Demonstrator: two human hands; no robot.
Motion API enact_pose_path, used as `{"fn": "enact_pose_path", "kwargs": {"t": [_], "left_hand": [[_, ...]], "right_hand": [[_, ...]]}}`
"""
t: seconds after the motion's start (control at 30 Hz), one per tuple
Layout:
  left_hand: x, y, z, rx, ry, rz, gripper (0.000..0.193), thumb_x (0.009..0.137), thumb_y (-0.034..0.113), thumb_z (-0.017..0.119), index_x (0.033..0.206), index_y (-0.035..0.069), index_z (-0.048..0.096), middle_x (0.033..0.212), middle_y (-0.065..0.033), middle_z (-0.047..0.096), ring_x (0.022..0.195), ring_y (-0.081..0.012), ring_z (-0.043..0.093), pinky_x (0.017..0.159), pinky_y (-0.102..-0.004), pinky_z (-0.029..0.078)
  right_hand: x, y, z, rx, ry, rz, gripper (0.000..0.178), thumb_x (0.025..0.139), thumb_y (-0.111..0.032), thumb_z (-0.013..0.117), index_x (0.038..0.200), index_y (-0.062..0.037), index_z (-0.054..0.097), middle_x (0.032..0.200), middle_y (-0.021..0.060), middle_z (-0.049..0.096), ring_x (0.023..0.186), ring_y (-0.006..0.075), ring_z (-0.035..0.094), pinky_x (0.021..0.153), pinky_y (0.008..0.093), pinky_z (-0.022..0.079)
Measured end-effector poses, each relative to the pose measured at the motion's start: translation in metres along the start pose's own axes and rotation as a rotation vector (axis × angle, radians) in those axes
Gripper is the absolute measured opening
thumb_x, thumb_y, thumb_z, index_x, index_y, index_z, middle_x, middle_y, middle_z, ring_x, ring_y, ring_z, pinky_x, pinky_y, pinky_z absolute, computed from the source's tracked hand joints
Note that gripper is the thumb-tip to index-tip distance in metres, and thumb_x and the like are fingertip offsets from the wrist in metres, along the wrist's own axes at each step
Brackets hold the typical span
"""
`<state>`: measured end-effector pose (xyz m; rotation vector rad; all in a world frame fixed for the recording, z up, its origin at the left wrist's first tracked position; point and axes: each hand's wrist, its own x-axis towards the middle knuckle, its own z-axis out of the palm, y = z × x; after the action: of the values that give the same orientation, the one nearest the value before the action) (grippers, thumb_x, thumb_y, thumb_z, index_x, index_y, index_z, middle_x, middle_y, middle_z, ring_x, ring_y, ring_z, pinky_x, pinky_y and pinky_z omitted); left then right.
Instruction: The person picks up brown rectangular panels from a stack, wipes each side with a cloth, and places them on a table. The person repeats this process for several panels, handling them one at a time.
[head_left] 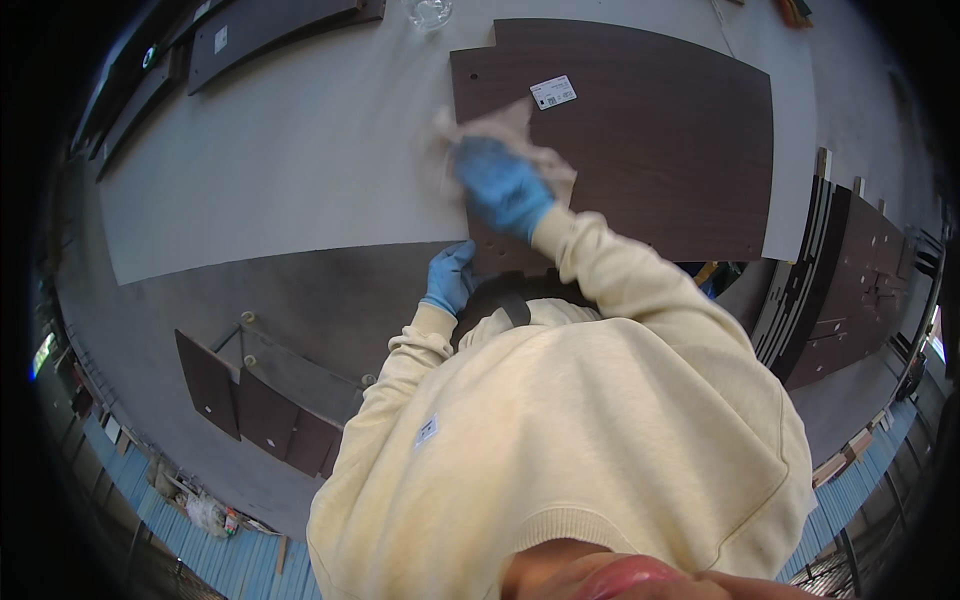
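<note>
A dark brown wood-look panel (660, 150) lies flat on the pale table (300, 170), with a white label (553, 92) stuck near its far left. My right hand (500, 185), in a blue glove and smeared by motion, presses a crumpled beige cloth (548, 165) over the panel's left edge. Part of the cloth hangs out past that edge above the table. At the near left corner of the panel, my left hand (452, 277), gloved in blue too, has its fingers closed on the edge. Its fingertips are partly hidden.
Other brown panels (270, 40) lie at the table's far left. A clear round container (428, 12) stands at the far edge. Upright panels (850, 280) are stacked on the right. Behind me at left, a wheeled rack (265, 400) holds more panels.
</note>
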<state>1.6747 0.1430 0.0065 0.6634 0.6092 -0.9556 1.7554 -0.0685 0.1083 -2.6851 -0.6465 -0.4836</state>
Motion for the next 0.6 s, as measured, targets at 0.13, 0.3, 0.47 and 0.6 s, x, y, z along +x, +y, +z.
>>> {"fn": "enact_pose_path", "kwargs": {"t": [0.13, 0.3, 0.47, 0.6], "left_hand": [[-0.008, 0.01, 0.005, -0.229, -0.168, -0.094, 0.043, 0.108, 0.029, 0.048, 0.139, -0.001, 0.055, 0.138, -0.0203, 0.06, 0.129, -0.0363, 0.058, 0.106, -0.0557, 0.051], [-0.022, 0.022, 0.024, -0.118, -0.168, -0.153, 0.091, 0.102, 0.068, 0.041, 0.15, -0.01, 0.038, 0.153, -0.0276, 0.044, 0.14, -0.0419, 0.047, 0.115, -0.0592, 0.043], [-0.013, 0.02, 0.024, -0.079, -0.142, -0.194, 0.117, 0.087, 0.09, 0.039, 0.153, -0.007, 0.035, 0.157, -0.026, 0.04, 0.141, -0.0399, 0.045, 0.116, -0.0571, 0.043], [-0.008, 0.018, 0.02, -0.053, -0.003, -0.12, 0.112, 0.082, 0.094, 0.042, 0.158, 0.01, 0.038, 0.16, -0.0156, 0.041, 0.143, -0.0359, 0.044, 0.117, -0.0535, 0.041]], "right_hand": [[-0.089, -0.036, 0.0, 0.065, -0.278, 0.045, 0.05, 0.084, -0.012, 0.063, 0.133, -0.0047, 0.061, 0.152, 0.0163, 0.052, 0.147, 0.0314, 0.044, 0.124, 0.0474, 0.033], [-0.194, 0.064, -0.13, -0.471, -0.038, 0.671, 0.04, 0.102, -0.022, 0.055, 0.137, -0.002, 0.057, 0.137, 0.0241, 0.059, 0.132, 0.0402, 0.054, 0.117, 0.048, 0.04], [-0.165, 0.056, -0.141, -0.129, -0.042, 1.346, 0.039, 0.104, -0.022, 0.051, 0.136, -0.0003, 0.058, 0.14, 0.027, 0.056, 0.138, 0.0422, 0.048, 0.119, 0.0496, 0.037], [-0.087, -0.051, 0.002, 0.314, -0.602, 0.421, 0.039, 0.091, -0.011, 0.059, 0.129, -0.0034, 0.064, 0.148, 0.0192, 0.055, 0.144, 0.0353, 0.047, 0.122, 0.0469, 0.036]]}}
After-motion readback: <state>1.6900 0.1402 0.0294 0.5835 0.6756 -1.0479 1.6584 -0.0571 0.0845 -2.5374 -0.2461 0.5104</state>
